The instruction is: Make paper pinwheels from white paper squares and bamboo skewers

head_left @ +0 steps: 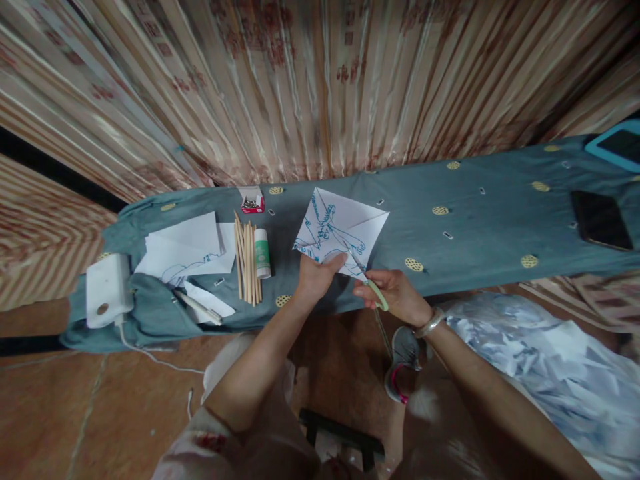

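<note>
Pinching the near edge of a folded paper sheet (340, 230), the left hand (315, 277) grasps it just right of the glue stick (262, 253). The sheet is crisp, white and kite-shaped, scrawled with blue ink lines. Farther right of the glue stick, the right hand (395, 293) is clenched on green-handled scissors (375, 293), whose blades meet the sheet's near corner. Thin wooden sticks (247, 260) lie bundled just left of the glue stick.

I log from my feed: pleated curtain (320, 87), beige with red motifs, across the whole back wall; dark band (50, 173) at its left; long table (500, 220) under blue-grey cloth with yellow spots; terracotta tiled floor (75, 413); black frame (345, 437) standing on it. Light dim, even.
</note>
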`<state>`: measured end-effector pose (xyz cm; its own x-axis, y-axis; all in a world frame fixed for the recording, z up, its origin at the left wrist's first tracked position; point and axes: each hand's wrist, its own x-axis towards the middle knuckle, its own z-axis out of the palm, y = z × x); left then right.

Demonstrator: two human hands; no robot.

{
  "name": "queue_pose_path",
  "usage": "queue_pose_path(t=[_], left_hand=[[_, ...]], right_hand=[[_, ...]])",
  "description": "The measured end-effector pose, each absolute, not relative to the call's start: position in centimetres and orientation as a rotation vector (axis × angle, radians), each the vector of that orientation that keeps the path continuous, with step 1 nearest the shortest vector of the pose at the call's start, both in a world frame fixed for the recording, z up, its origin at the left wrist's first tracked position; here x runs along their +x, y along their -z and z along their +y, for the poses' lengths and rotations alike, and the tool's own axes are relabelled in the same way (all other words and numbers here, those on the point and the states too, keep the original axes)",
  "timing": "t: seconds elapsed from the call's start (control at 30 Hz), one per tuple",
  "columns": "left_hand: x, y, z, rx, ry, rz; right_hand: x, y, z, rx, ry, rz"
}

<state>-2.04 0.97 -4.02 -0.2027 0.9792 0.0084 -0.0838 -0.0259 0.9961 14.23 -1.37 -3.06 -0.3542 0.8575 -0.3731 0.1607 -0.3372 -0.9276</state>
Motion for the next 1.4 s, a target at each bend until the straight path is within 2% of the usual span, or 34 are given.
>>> queue_pose_path(t=[0.37, 0.43, 0.57, 0.7, 0.83, 1.17, 1.3, 1.4], left_hand=[[-2.9, 4.3, 2.1, 1.031, -1.473, 1.275], [-3.4, 4.5, 2.7, 1.04, -1.51, 1.28], [-3.7, 5.1, 3.3, 0.995, -1.518, 1.3], [-2.9, 6.1, 3.3, 0.97, -1.416, 1.307], [-1.7, 6.9, 3.1, 0.935, -1.364, 1.298], [-2.2, 7.1, 3.0, 0.99, -1.138, 1.204], [-4.6, 6.7, 3.1, 1.149, -1.194, 1.399], [-6.2, 5.9, 2.8, 1.509, -1.25, 1.586]], right_hand=[[16.5, 3.2, -1.1, -1.422, -1.789, -1.657], [17.8, 3.1, -0.9, -1.489, -1.658, -1.806], [20.5, 2.7, -0.3, -1.721, -1.187, -1.967], [22.2, 2.8, 0.7, -2.029, -0.661, -1.972], [22.4, 3.6, 2.0, -2.23, -0.318, -1.926], [21.8, 4.5, 3.8, -2.315, -0.022, -2.011], [21.8, 4.3, 3.8, -2.335, 0.01, -2.029], [21.6, 3.9, 3.9, -2.374, 0.042, -2.044]])
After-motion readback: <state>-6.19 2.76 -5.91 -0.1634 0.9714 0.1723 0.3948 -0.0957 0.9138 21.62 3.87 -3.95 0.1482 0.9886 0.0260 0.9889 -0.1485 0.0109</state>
